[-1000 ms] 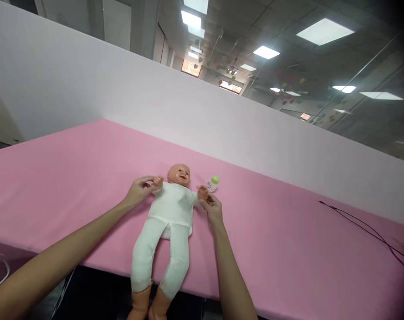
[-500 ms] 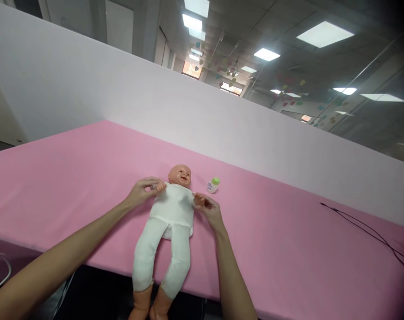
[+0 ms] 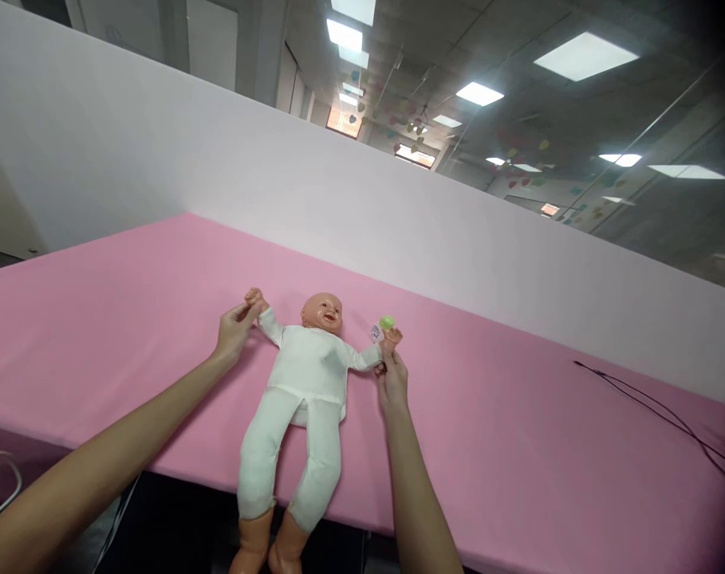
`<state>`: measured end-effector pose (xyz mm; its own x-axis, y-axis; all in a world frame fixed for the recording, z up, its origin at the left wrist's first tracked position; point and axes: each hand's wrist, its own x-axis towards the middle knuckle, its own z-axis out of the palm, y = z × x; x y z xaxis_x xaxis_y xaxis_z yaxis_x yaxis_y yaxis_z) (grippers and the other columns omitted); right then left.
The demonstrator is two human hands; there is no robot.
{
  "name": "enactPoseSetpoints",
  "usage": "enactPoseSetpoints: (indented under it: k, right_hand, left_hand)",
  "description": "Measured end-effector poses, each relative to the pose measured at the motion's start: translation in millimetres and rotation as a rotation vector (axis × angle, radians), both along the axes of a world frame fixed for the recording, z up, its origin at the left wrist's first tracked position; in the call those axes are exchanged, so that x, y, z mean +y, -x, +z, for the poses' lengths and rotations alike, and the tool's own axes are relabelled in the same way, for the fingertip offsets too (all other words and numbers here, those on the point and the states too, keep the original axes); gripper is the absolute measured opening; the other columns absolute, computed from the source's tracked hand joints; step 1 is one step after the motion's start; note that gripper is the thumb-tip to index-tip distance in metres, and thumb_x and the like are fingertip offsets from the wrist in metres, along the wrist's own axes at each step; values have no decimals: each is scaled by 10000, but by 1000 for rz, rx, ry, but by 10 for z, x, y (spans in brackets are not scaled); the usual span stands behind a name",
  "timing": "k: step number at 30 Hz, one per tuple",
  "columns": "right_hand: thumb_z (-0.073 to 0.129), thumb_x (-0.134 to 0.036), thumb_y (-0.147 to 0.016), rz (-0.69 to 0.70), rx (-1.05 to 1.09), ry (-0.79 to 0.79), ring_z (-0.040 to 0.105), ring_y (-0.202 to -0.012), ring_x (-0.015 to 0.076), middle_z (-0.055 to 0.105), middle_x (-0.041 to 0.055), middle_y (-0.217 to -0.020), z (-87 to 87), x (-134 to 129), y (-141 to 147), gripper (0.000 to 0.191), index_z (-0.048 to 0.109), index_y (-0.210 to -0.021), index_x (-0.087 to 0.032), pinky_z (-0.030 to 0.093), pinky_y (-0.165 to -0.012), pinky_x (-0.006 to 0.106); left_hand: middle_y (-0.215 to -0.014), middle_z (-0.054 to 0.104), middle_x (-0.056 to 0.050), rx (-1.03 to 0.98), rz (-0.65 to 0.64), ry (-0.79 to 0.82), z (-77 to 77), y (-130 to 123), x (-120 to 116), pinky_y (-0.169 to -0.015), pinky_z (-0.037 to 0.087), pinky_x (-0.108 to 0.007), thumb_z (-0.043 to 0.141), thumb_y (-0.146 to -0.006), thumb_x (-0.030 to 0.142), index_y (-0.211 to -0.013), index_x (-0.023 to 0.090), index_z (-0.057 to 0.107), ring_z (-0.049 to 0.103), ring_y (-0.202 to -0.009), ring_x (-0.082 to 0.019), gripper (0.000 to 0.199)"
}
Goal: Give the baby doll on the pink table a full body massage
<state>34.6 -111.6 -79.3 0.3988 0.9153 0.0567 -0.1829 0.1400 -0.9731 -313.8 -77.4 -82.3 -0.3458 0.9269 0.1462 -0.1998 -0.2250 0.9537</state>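
Observation:
A baby doll point(image 3: 311, 363) with a white cloth body lies on its back on the pink-covered table point(image 3: 506, 430). Its head points to the far side and its feet hang past the near edge. My left hand point(image 3: 234, 331) pinches the doll's arm at the wrist on the left, held out from the body. On the other side my right hand point(image 3: 393, 381) grips the doll's other wrist, that arm stretched out sideways too. Just behind this wrist is a small bottle point(image 3: 387, 322) with a green cap, partly hidden by the doll's hand.
A white partition point(image 3: 362, 207) runs along the back of the table. On the right lies a thin black cable point(image 3: 649, 406). A white cable point(image 3: 16, 478) loops at the lower left, beyond the table's near edge.
Both doll arms have moved outward from its chest, each drawn by one of my hands. The doll's right-side hand now covers part of the bottle. Its body and legs stay put.

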Motion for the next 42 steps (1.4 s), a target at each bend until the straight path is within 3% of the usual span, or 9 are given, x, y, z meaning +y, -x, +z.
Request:
enactPoseSetpoints:
  k: [6, 11, 17, 22, 27, 30, 33, 37, 42]
  right_hand:
    - [878, -554, -666, -47, 61, 9, 480, -518, 110, 637, -35, -687, -24, 35, -98, 591, 755, -1144, -229, 443, -491, 246]
    - [914, -434, -684, 317, -247, -194, 681, -1082, 281, 757, 85, -1151, 175, -158, 144, 478, 796, -1105, -239, 553, -941, 419]
    - [927, -397, -683, 695, -574, -132, 651, -1189, 308, 730, 94, -1245, 207, -307, 325, 380, 836, -1034, -282, 501, -1051, 463]
    - [930, -432, -668, 464, -373, -157, 670, -1132, 290, 751, 85, -1197, 184, -195, 251, 465, 812, -1081, -255, 528, -985, 429]
    - [844, -601, -713, -85, -90, 71, 550, -556, 147, 620, -27, -600, -34, -8, -19, 493, 774, -965, -182, 461, -528, 274]
    - [847, -613, -686, -163, -4, 146, 462, -464, 130, 519, -61, -507, -129, 48, -129, 463, 756, -875, -201, 416, -455, 273]
    - [888, -584, -638, -60, 10, 47, 590, -582, 160, 695, 4, -694, -61, 30, -92, 514, 772, -970, -208, 517, -558, 297]
    - [915, -445, -673, 234, -166, -151, 682, -1113, 273, 740, 104, -1252, 163, -114, 121, 547, 764, -1153, -231, 552, -947, 414]
    - [885, -372, -740, 638, -620, -150, 655, -1161, 303, 731, 83, -1216, 311, -334, 332, 318, 819, -1035, -273, 518, -998, 435]
  left_hand:
    - [-872, 715, -75, -224, 2, 129, -40, 122, 124, -715, 520, -317, 877, -640, 639, -896, 144, 744, 642, -759, -181, 573]
    - [-1006, 760, -107, 197, -325, -198, 74, -60, -62, -829, 530, -373, 809, -809, 512, -914, 183, 803, 668, -924, -247, 346]
    - [-1148, 761, -95, 597, -653, -433, 13, -250, -245, -906, 510, -413, 809, -826, 353, -1060, 295, 834, 609, -1122, -284, 243]
    - [-1108, 778, -72, 501, -435, -315, 57, -221, -212, -908, 490, -391, 816, -809, 392, -1037, 271, 828, 637, -1024, -268, 259]
    - [-954, 746, -92, 87, -105, -29, 37, -35, -36, -762, 510, -336, 744, -813, 624, -956, 171, 760, 662, -853, -232, 475]
    - [-801, 684, -70, -81, -3, 160, -23, 77, 56, -661, 512, -329, 748, -733, 733, -870, 154, 691, 640, -721, -209, 598]
    - [-823, 689, -68, -45, -26, 106, -24, 70, 55, -671, 516, -328, 735, -752, 732, -897, 161, 687, 641, -734, -207, 591]
    - [-1044, 752, -84, 315, -272, -213, 33, -105, -84, -865, 506, -368, 723, -869, 568, -1004, 210, 767, 655, -947, -246, 385]
    - [-1137, 753, -68, 698, -562, -476, 35, -227, -235, -1080, 399, -457, 806, -840, 420, -1033, 306, 830, 570, -1160, -291, 225]
